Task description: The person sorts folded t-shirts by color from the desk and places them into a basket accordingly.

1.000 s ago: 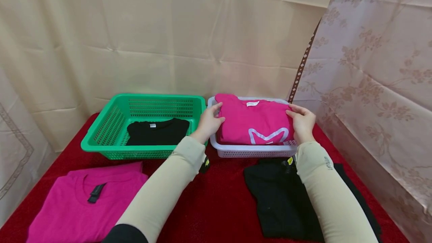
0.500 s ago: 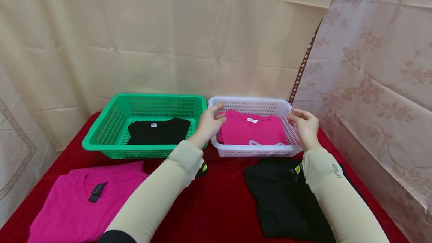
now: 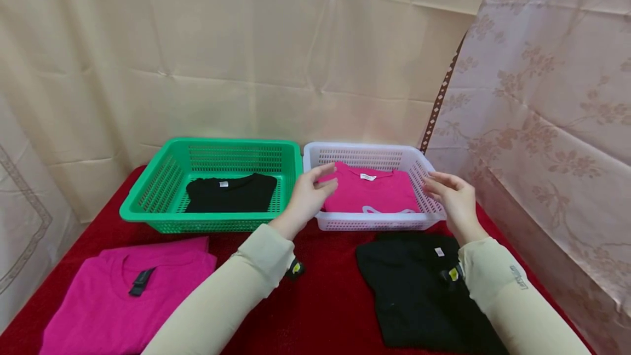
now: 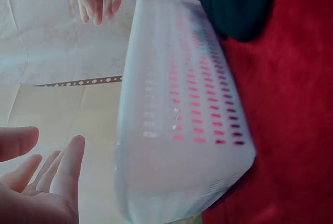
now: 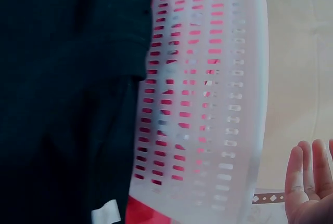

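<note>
In the head view, a folded pink shirt (image 3: 370,190) with a white neck label lies inside the white basket (image 3: 374,223). My left hand (image 3: 308,196) hovers above that basket's left rim, holding nothing, its fingers apart. Near the right rim, my right hand (image 3: 453,201) is also bare, its fingers loosely extended. From the left wrist view, the left hand (image 4: 47,177) shows spread fingers with nothing between them, beside the basket's upper edge. The right wrist view shows the right hand (image 5: 312,187) with fairly straight fingers beyond the basket rim.
Left of the white basket stands a green basket (image 3: 148,216) with a folded black shirt (image 3: 231,195) in it. A folded magenta shirt (image 3: 128,295) lies front left on the red cloth (image 3: 315,300). Black folded clothing (image 3: 414,295) lies front right, partly under my right arm.
The pink shirt went down from between my hands into the white basket, and both hands let go of it. Since then the hands have drawn back toward me, the right one also moving rightward.
</note>
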A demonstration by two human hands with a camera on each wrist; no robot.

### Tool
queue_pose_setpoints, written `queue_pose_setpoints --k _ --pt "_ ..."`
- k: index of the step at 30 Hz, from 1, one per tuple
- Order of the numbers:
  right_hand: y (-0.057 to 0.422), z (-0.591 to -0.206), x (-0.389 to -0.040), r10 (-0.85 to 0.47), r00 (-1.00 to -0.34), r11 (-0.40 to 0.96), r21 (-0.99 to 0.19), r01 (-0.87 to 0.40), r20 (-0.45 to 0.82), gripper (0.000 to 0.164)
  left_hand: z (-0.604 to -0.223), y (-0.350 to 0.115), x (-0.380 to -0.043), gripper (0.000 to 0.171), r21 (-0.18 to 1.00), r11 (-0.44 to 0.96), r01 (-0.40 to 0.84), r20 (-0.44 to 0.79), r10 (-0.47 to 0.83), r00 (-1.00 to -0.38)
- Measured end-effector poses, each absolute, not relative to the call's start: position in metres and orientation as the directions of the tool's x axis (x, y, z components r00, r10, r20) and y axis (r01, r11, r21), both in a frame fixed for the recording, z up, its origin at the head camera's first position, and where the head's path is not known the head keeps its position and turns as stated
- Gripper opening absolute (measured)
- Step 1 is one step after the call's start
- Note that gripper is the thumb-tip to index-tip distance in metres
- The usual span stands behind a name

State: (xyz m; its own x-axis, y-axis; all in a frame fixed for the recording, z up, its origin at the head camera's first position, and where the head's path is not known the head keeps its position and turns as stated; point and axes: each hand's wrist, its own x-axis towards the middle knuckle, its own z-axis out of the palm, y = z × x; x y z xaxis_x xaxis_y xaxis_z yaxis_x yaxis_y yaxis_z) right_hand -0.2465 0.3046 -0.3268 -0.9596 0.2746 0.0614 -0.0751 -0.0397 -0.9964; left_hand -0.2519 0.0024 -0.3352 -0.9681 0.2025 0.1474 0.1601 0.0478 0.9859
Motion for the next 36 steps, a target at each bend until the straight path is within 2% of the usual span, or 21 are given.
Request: queue_pose_setpoints --k 5,9,15,29,36 --pt "0.309 -0.333 -0.229 0.256 -0.964 -0.011 -0.997 -0.072 0.066 0.012 -0.348 0.001 -0.241 0.048 0.991 0.037 0.130 0.119 0.208 -0.971" --pt "0.313 -0.338 -0.218 0.236 -0.968 -0.023 -0.995 -0.095 0.087 0.008 -0.357 0.001 -0.230 0.048 0.993 0.014 0.120 0.113 0.232 -0.966" --pt "0.325 -0.348 -0.200 0.204 -0.973 -0.026 -0.993 -0.112 0.105 0.011 -0.366 0.004 -0.216 0.046 0.993 0.020 0.118 0.110 0.242 -0.964" --pt "0.357 -0.370 -0.174 0.212 -0.973 0.011 -0.996 -0.087 0.088 0.015 -0.387 0.021 -0.189 0.045 0.990 -0.054 0.132 0.142 0.324 -0.935" --pt "0.371 -0.387 -0.165 0.269 -0.960 0.023 -0.997 -0.073 0.077 0.018 -0.399 0.029 -0.174 0.044 0.993 -0.102 0.067 0.098 0.342 -0.934"
